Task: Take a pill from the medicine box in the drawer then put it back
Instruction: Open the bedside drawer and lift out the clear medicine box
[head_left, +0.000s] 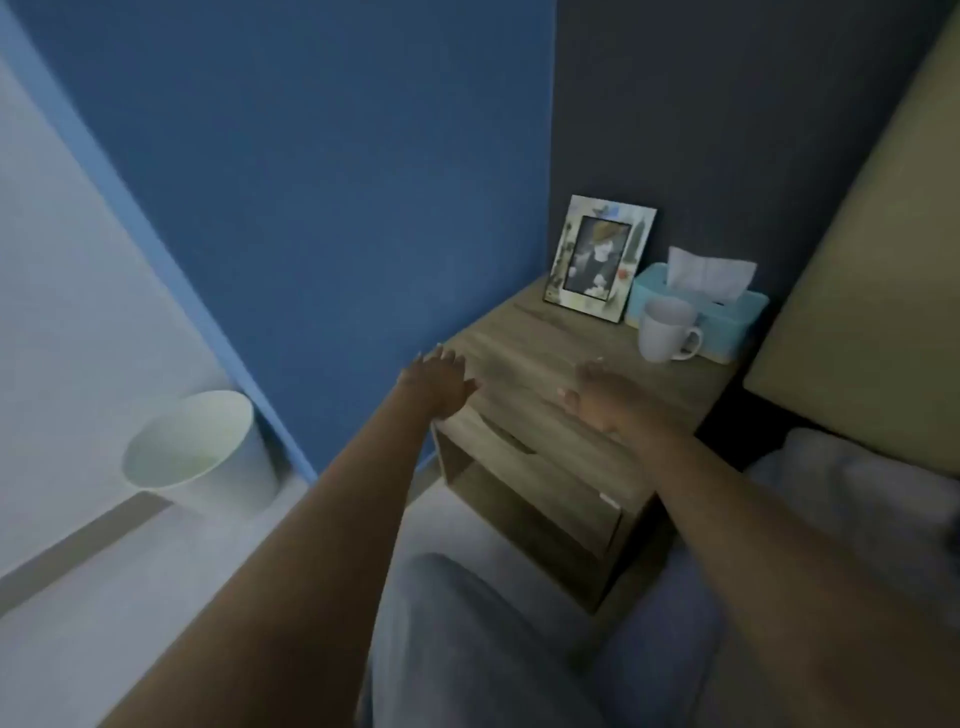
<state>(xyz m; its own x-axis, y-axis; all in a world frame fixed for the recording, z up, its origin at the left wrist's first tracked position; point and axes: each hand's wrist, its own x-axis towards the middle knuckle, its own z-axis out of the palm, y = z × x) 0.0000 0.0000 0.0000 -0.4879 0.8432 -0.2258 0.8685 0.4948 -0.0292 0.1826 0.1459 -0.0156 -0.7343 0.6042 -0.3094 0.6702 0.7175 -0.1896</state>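
A wooden nightstand (545, 353) stands against the dark wall beside the bed. Its drawer (498, 441) sits closed below the top, with a slot handle in its front. The medicine box is hidden from view. My left hand (439, 387) hovers flat over the nightstand's left front corner, fingers spread, holding nothing. My right hand (602, 397) hangs over the front edge of the top, just above the drawer, fingers loosely apart and empty.
On the nightstand's back stand a picture frame (597, 257), a teal tissue box (701, 312) and a white mug (667, 330). A white waste bin (197, 447) sits on the floor at the left. Bed and headboard lie to the right, my legs below.
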